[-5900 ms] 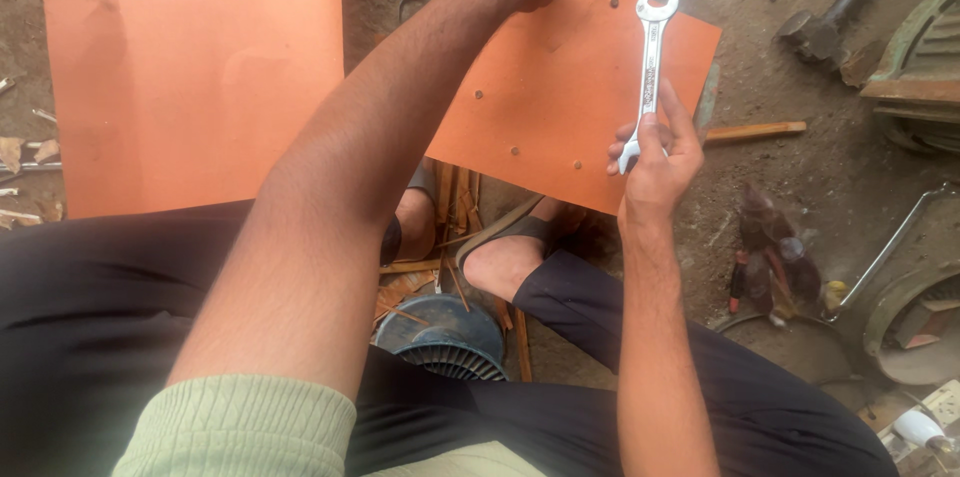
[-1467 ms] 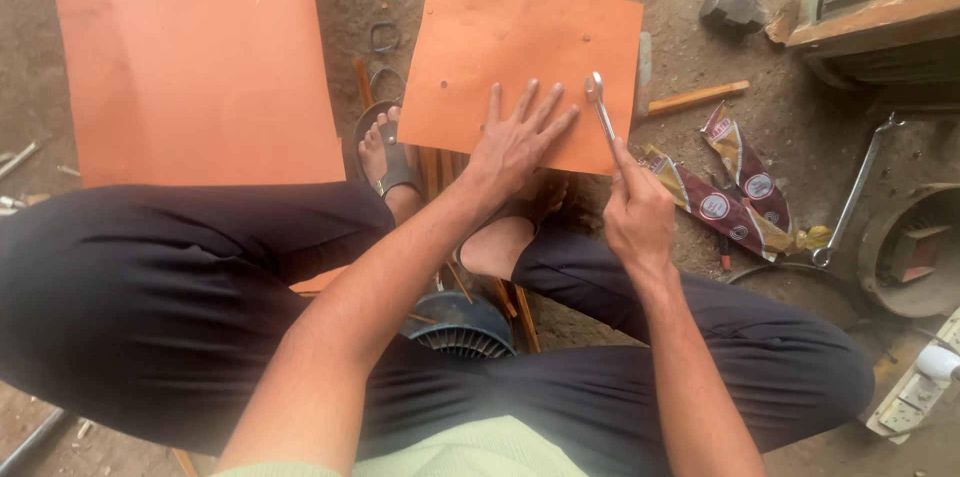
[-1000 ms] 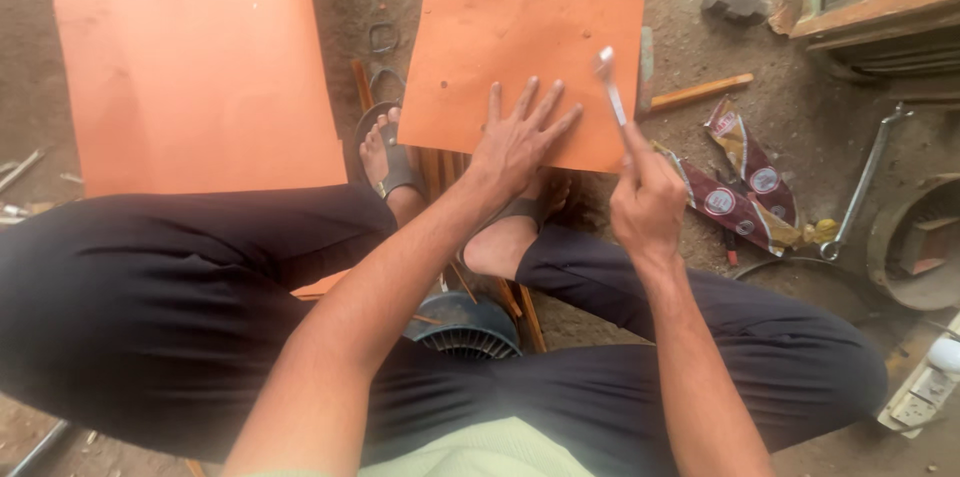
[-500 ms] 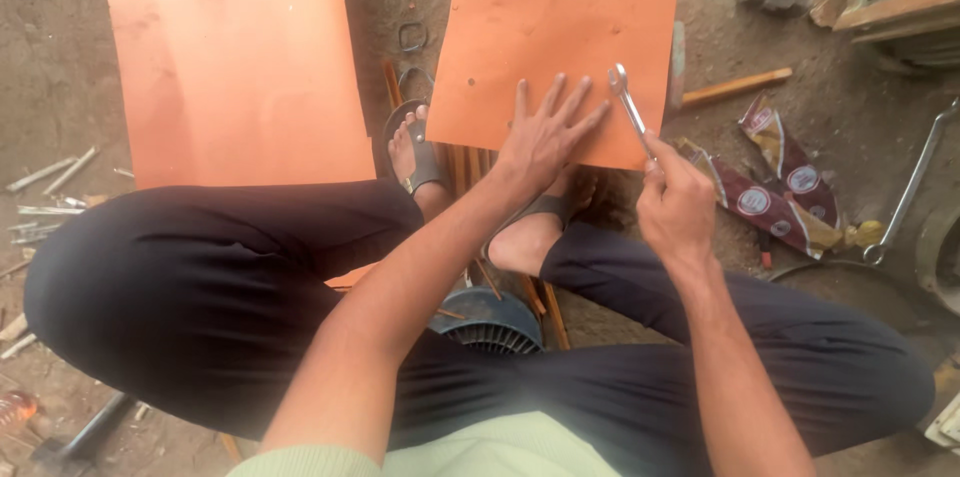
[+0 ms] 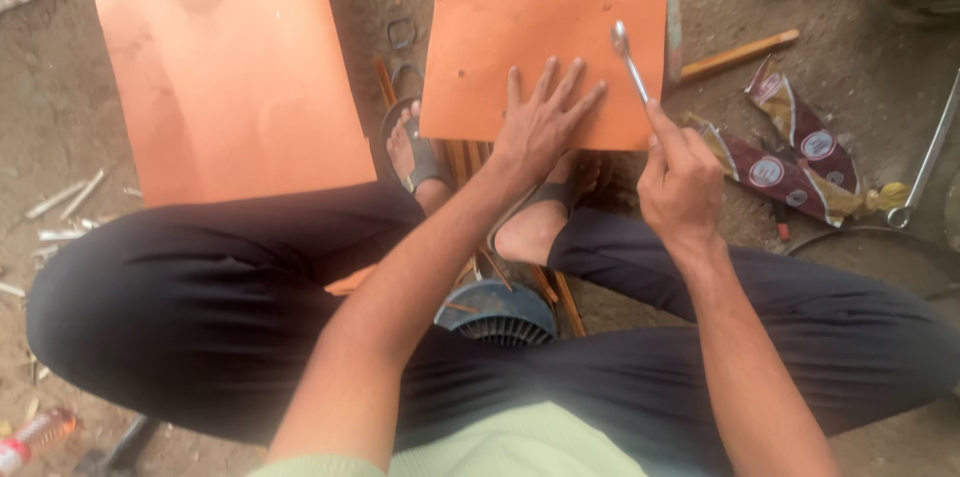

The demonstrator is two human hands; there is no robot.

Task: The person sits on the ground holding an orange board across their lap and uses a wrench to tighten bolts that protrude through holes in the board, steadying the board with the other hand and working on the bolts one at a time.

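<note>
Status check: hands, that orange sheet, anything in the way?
Left hand flat on small punched orange sheet. Right hand grips slim metal wrench above sheet's right edge. Nothing between them.

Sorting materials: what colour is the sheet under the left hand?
Orange sheet, left hand flat on it; head view.

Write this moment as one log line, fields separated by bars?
left hand: flat on orange sheet | right hand: holding spanner above sheet | second orange sheet: on ground

Single head view, steeply downward, close over lap and ground.
</note>
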